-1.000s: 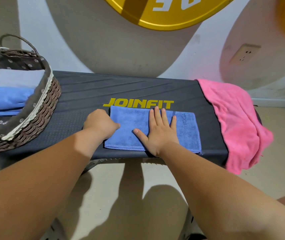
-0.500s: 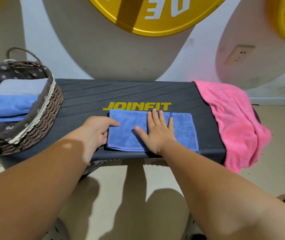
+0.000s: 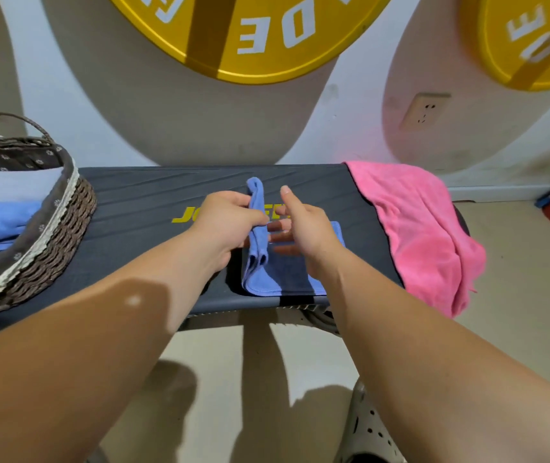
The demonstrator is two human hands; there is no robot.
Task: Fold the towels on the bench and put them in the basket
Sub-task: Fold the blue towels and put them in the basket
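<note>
Fingers of left hand (image 3: 230, 222) pinching lifted blue towel (image 3: 256, 202) edge, right hand (image 3: 307, 228) fingers straight, thumb up

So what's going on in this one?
A person is folding a blue towel on the bench. The left hand grips the towel's left edge, raised off the bench, while the right hand lays straight fingers on the flat part. A pink towel hangs unfolded over the bench's right end, and the basket on the left already holds folded towels.
</note>
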